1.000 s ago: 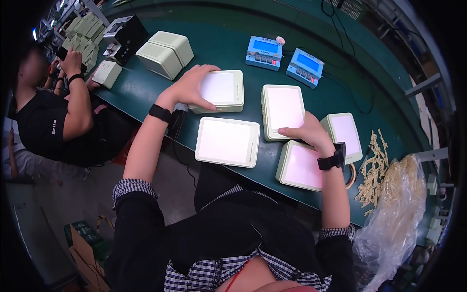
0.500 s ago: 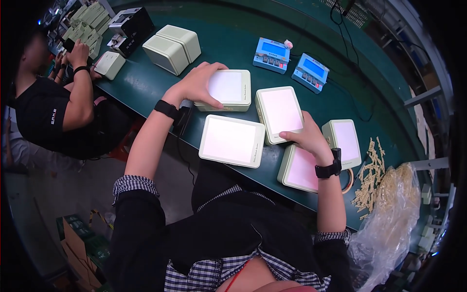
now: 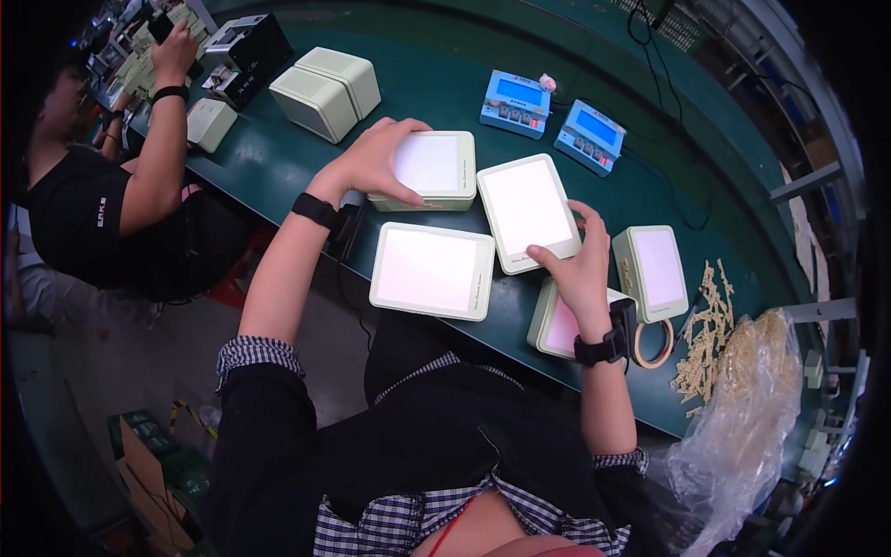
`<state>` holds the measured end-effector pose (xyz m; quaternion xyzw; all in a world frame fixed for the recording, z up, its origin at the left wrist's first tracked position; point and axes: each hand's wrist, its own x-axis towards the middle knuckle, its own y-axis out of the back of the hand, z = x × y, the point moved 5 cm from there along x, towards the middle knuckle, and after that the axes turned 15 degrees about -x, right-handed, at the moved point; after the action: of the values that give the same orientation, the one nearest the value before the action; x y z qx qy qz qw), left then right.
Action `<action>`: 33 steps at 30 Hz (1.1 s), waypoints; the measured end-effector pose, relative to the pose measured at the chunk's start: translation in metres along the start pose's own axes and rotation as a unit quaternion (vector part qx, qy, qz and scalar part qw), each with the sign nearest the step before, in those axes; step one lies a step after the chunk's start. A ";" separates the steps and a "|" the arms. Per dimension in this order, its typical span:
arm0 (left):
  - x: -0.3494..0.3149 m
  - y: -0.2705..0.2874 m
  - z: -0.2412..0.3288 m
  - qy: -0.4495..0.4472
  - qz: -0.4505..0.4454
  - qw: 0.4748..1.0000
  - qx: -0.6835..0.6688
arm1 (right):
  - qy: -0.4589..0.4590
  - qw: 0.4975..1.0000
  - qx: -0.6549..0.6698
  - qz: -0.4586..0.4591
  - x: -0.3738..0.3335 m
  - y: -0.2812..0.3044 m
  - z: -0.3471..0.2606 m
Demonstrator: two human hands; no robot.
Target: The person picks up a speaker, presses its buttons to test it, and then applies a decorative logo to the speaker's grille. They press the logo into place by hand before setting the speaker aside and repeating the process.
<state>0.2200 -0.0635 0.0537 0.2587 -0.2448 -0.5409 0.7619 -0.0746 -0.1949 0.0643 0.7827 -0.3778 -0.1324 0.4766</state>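
My left hand [image 3: 371, 164] is wrapped around the left side of a cream box-shaped device [image 3: 436, 163] with a white front panel, thumb at its near edge. My right hand [image 3: 583, 267] grips the right side of a second such device [image 3: 527, 206], its thumb on the near right corner of the face. That second device sits turned and slightly tilted, its panel glowing white. Just nearer to me, a third cream device [image 3: 432, 271] lies face up, apart from both hands. A fourth [image 3: 555, 325] is partly hidden under my right wrist, and a fifth [image 3: 657, 266] stands to its right.
Two blue boxes with screens [image 3: 514, 100] sit at the back on the green table [image 3: 418, 74]. Two joined cream boxes [image 3: 325, 91] stand at the back left. A tape ring [image 3: 654, 344], small tan pieces [image 3: 705, 343] and a plastic bag [image 3: 742, 436] lie right. A co-worker [image 3: 111, 204] sits left.
My right hand has moved left, turning and tilting the device it holds. The near device has shifted a little left. My left hand stays put. The co-worker's hand has risen.
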 end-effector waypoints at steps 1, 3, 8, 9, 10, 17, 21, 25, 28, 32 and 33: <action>0.000 0.000 0.000 0.001 0.001 1.000 0.000 | -0.001 1.000 0.000 0.000 -0.001 0.000 -0.002; 0.000 -0.001 0.000 0.001 0.000 1.000 -0.001 | 0.029 0.999 0.013 0.044 -0.002 0.003 -0.007; 0.000 0.000 0.000 -0.003 0.002 1.000 -0.001 | 0.069 0.994 -0.031 0.083 -0.006 0.008 -0.015; 0.000 0.000 0.000 -0.007 0.003 1.000 0.000 | 0.068 0.994 -0.031 0.082 -0.006 0.007 -0.014; -0.001 0.000 -0.001 -0.006 0.002 1.000 0.000 | 0.081 0.993 -0.021 0.081 -0.007 0.004 -0.014; 0.000 -0.001 -0.005 -0.004 0.014 1.000 0.001 | 0.294 0.954 -0.034 0.037 -0.019 -0.023 -0.048; 0.001 -0.002 -0.003 0.000 -0.001 1.000 0.003 | 0.159 0.964 -0.138 0.161 -0.009 0.009 -0.043; 0.000 -0.001 0.000 -0.001 -0.002 1.000 0.001 | -0.053 0.937 -0.344 0.040 0.001 0.006 -0.009; -0.001 0.000 0.000 0.000 0.000 1.000 0.001 | -0.102 0.971 -0.167 -0.141 0.007 -0.008 0.003; -0.002 0.000 -0.002 0.004 0.002 1.000 0.005 | -0.070 0.983 -0.083 -0.147 0.012 -0.007 0.000; -0.002 -0.001 -0.003 0.003 0.002 1.000 0.005 | -0.070 0.983 -0.082 -0.147 0.010 -0.006 -0.004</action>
<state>0.2209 -0.0618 0.0510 0.2639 -0.2456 -0.5374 0.7623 -0.0628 -0.1981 0.0631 0.7769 -0.2791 -0.2858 0.4866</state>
